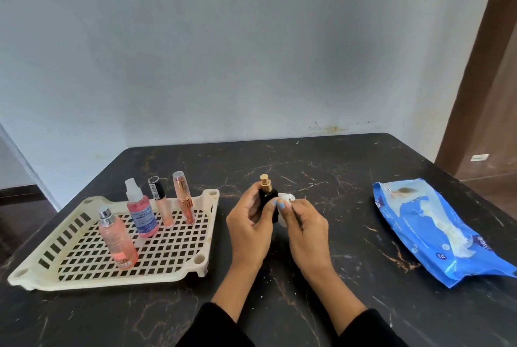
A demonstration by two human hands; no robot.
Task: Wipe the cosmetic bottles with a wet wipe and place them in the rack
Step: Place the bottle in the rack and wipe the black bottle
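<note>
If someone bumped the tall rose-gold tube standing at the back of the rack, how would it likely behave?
The tall rose-gold cosmetic tube is slim and upright, so it would probably tip easily. It stands on the cream plastic rack's perforated floor, likely an uneven footing. Being round, it may roll once down.

1. A small black bottle [268,196] with a gold cap is held upright above the desk.
2. A white wet wipe [286,197] is pressed against its side.
3. Four pinkish bottles are stood upright in the cream rack [92,276].
</note>
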